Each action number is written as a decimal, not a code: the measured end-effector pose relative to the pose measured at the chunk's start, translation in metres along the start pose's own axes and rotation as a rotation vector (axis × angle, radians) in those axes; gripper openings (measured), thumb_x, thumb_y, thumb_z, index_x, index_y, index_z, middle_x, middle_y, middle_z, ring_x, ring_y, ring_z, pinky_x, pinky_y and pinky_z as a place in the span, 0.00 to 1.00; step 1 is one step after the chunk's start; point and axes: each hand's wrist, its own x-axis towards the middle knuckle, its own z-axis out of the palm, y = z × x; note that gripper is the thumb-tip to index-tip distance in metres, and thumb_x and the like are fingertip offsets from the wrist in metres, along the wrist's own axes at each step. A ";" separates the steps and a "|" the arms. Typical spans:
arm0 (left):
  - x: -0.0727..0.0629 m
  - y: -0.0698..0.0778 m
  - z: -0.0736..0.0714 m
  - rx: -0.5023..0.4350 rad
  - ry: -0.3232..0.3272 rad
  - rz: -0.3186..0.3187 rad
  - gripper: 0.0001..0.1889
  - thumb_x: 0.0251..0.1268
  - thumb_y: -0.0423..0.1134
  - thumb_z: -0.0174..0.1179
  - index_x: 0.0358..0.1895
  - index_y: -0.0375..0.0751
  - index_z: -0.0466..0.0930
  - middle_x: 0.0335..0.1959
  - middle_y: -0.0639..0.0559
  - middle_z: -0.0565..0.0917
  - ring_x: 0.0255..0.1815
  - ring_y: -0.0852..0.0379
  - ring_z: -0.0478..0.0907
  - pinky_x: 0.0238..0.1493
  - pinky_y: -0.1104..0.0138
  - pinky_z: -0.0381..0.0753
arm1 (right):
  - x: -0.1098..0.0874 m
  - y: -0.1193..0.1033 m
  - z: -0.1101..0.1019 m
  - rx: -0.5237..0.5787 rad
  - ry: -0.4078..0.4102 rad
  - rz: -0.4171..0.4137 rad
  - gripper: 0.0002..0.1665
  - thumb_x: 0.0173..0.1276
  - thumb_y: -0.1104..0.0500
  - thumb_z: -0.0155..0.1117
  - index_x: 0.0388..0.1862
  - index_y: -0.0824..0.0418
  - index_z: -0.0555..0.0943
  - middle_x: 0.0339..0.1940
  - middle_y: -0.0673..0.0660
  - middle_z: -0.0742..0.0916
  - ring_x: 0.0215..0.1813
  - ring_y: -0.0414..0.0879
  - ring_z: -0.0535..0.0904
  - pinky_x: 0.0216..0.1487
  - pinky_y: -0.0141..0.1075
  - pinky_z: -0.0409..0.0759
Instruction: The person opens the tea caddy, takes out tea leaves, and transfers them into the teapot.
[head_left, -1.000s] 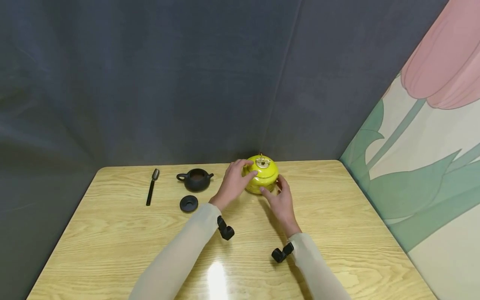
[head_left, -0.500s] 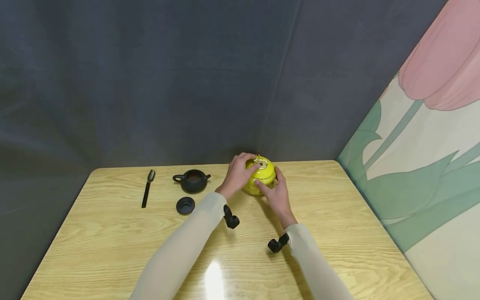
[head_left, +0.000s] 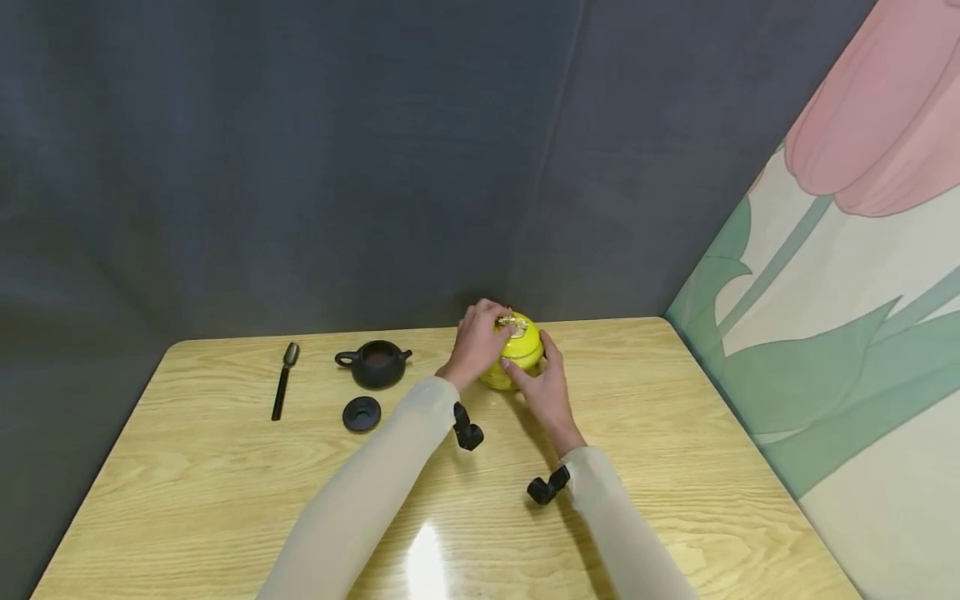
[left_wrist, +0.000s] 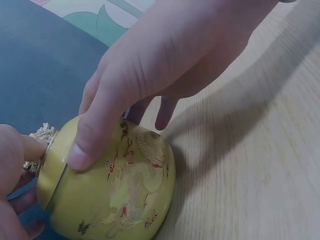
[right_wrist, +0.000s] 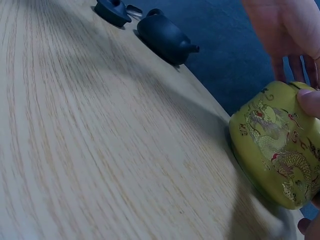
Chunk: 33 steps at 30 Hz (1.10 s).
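Head view: left hand (head_left: 478,342) and right hand (head_left: 547,390) clamp fingers on a round, glossy yellow lidded jar (head_left: 527,345) near the wooden counter's (head_left: 667,442) twelve-o'clock edge.
Left hand hides its nine-o'clock side; counter stretches toward four o'clock.

Dark cloth (head_left: 360,167) hangs behind the fingers (head_left: 551,348), a pale wall (head_left: 892,500) with a pink flower (head_left: 862,125) and green leaves (head_left: 787,383) stands to their right, and the wooden table (head_left: 225,500) beneath catches glare (head_left: 426,562) on their near side.
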 end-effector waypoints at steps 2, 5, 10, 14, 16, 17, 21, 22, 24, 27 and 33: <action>-0.001 0.000 0.002 0.012 0.002 -0.003 0.18 0.80 0.44 0.63 0.66 0.43 0.85 0.67 0.46 0.80 0.70 0.45 0.74 0.72 0.48 0.72 | -0.002 0.001 0.000 0.006 0.004 0.001 0.58 0.71 0.47 0.77 0.88 0.60 0.53 0.87 0.65 0.61 0.89 0.60 0.56 0.88 0.59 0.55; -0.001 0.000 0.001 0.035 0.003 0.002 0.17 0.81 0.45 0.62 0.65 0.45 0.85 0.66 0.47 0.80 0.69 0.45 0.75 0.71 0.49 0.72 | -0.002 0.001 0.001 0.013 0.019 0.001 0.58 0.71 0.47 0.77 0.88 0.59 0.54 0.87 0.65 0.62 0.88 0.60 0.56 0.88 0.59 0.55; 0.000 0.000 -0.003 0.084 -0.009 0.019 0.16 0.80 0.46 0.62 0.64 0.47 0.85 0.64 0.48 0.81 0.67 0.46 0.76 0.72 0.48 0.72 | -0.003 0.002 0.005 0.026 0.037 -0.007 0.58 0.70 0.49 0.77 0.88 0.59 0.54 0.86 0.66 0.62 0.87 0.60 0.57 0.88 0.59 0.54; 0.000 0.000 -0.006 0.107 -0.033 0.033 0.16 0.81 0.47 0.61 0.63 0.47 0.84 0.64 0.48 0.81 0.67 0.46 0.76 0.72 0.48 0.72 | -0.005 0.005 0.007 0.033 0.039 0.013 0.58 0.71 0.46 0.77 0.89 0.57 0.53 0.86 0.65 0.61 0.88 0.59 0.56 0.88 0.58 0.55; 0.001 0.000 -0.006 0.120 -0.048 0.043 0.16 0.81 0.47 0.60 0.63 0.47 0.83 0.65 0.48 0.80 0.68 0.45 0.76 0.73 0.47 0.71 | -0.005 0.006 0.007 0.037 0.039 0.022 0.58 0.71 0.45 0.76 0.89 0.55 0.53 0.86 0.64 0.60 0.88 0.59 0.56 0.88 0.58 0.55; 0.002 0.000 -0.006 0.126 -0.053 0.048 0.16 0.82 0.47 0.60 0.63 0.47 0.83 0.66 0.48 0.80 0.69 0.45 0.76 0.73 0.47 0.71 | -0.005 0.006 0.007 0.042 0.040 0.024 0.58 0.71 0.45 0.76 0.89 0.54 0.53 0.86 0.64 0.60 0.88 0.59 0.56 0.88 0.58 0.55; 0.003 0.001 -0.008 0.154 -0.060 0.056 0.15 0.82 0.46 0.59 0.63 0.47 0.81 0.67 0.49 0.82 0.70 0.45 0.78 0.76 0.46 0.70 | -0.005 0.004 0.008 0.052 0.038 0.019 0.58 0.71 0.44 0.76 0.89 0.53 0.53 0.87 0.63 0.59 0.88 0.59 0.56 0.88 0.58 0.56; 0.003 0.001 -0.008 0.158 -0.060 0.054 0.15 0.82 0.45 0.59 0.63 0.47 0.81 0.66 0.49 0.83 0.69 0.46 0.79 0.77 0.45 0.70 | -0.005 0.004 0.008 0.051 0.036 0.019 0.58 0.71 0.44 0.75 0.89 0.53 0.53 0.87 0.63 0.59 0.88 0.58 0.56 0.88 0.58 0.56; 0.003 0.002 -0.008 0.166 -0.061 0.051 0.15 0.82 0.45 0.59 0.64 0.47 0.81 0.65 0.49 0.84 0.69 0.46 0.80 0.77 0.45 0.70 | -0.005 0.005 0.008 0.051 0.035 0.021 0.58 0.71 0.44 0.76 0.89 0.53 0.53 0.87 0.62 0.59 0.88 0.58 0.57 0.88 0.57 0.56; 0.002 0.004 -0.006 0.177 -0.054 0.052 0.14 0.82 0.45 0.59 0.63 0.47 0.81 0.64 0.50 0.84 0.68 0.46 0.81 0.76 0.45 0.70 | -0.005 0.006 0.008 0.046 0.039 0.018 0.58 0.71 0.44 0.76 0.89 0.53 0.53 0.87 0.63 0.60 0.88 0.58 0.57 0.88 0.58 0.56; 0.000 0.005 -0.003 0.214 -0.027 0.063 0.14 0.82 0.45 0.59 0.62 0.47 0.82 0.60 0.51 0.85 0.64 0.47 0.82 0.74 0.45 0.73 | -0.007 0.006 0.006 0.040 0.039 0.013 0.58 0.71 0.43 0.76 0.89 0.53 0.53 0.87 0.63 0.60 0.88 0.58 0.57 0.88 0.59 0.56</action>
